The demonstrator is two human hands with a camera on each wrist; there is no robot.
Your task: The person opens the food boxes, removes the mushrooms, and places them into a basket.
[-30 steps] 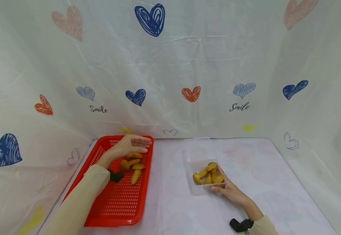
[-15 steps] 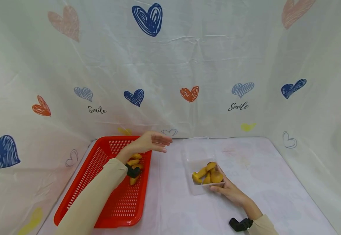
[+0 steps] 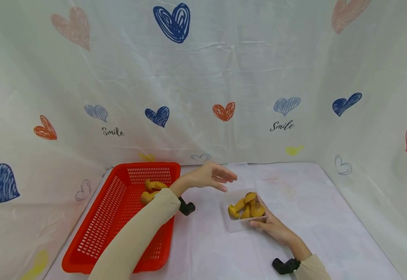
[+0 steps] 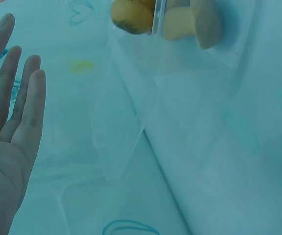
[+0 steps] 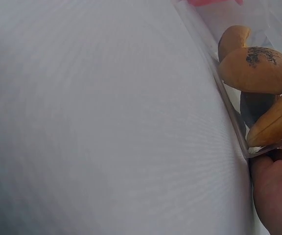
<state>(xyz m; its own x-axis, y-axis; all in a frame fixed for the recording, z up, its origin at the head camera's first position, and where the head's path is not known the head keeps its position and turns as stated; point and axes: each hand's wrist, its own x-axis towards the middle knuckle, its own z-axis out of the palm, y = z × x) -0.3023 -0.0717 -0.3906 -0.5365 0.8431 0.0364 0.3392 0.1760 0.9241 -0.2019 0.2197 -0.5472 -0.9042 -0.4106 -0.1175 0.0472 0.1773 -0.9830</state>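
Observation:
My left hand (image 3: 212, 177) hovers over the lid side of a clear plastic box, its fingers extended and nothing held. In the left wrist view the same hand (image 4: 13, 122) shows a bare palm beside the transparent lid (image 4: 124, 132). The lid is hinged back, away from me. Several yellow-brown mushrooms (image 3: 247, 204) lie in the box (image 3: 236, 221). My right hand (image 3: 275, 227) grips the box's near right corner, thumb at the front wall and fingers along the right side. Seen from the right wrist, mushrooms (image 5: 256, 71) press close behind the clear wall (image 5: 229, 110).
On the left stands a red perforated basket (image 3: 81, 249). More mushrooms (image 3: 156, 185) lie in it, partly hidden by my left sleeve (image 3: 144, 233). A pale cloth (image 3: 210, 252) covers the table, and a heart-printed curtain (image 3: 189, 77) hangs behind and at the sides.
My left hand has moved right, from over the red basket to over the box's lid, still with nothing in it. The right hand keeps its hold on the box.

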